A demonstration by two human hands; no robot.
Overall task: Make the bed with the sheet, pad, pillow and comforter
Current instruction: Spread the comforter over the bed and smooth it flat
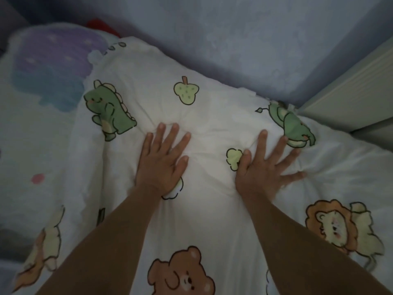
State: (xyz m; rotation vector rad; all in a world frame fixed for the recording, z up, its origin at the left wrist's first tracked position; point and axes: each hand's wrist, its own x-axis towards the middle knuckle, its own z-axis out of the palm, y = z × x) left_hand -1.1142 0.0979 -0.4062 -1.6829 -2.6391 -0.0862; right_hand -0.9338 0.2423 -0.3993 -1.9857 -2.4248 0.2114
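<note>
Centre of the frame: my left hand [162,160] and right hand [261,167] lie flat on the comforter [212,103], side by side and a little apart.
Fingers: both hands have them straight and spread wide, pressing down and holding nothing. The cloth puckers around the fingertips.
Comforter: white, printed with dinosaurs, a bear and a lion. It fills the middle and lower frame, and its far edge runs along the wall [234,39].
Done so far: the comforter is on the bed and mostly spread, so I judge this to be late smoothing.
Left to do: creases fan out beside my right hand, and the left edge stands in a fold that needs pulling flat.
Upper left: a pastel-printed fabric [53,67], purple and blue, lies just beside the comforter's edge. In this dim, blurred light it may be the pillow or the sheet, and I cannot tell which.
Around: a red thing [100,26] sits behind that fabric, and a white cabinet [350,92] stands at the right edge.
In the way: wall and cabinet close in the far right corner, so tucking there looks cramped.
</note>
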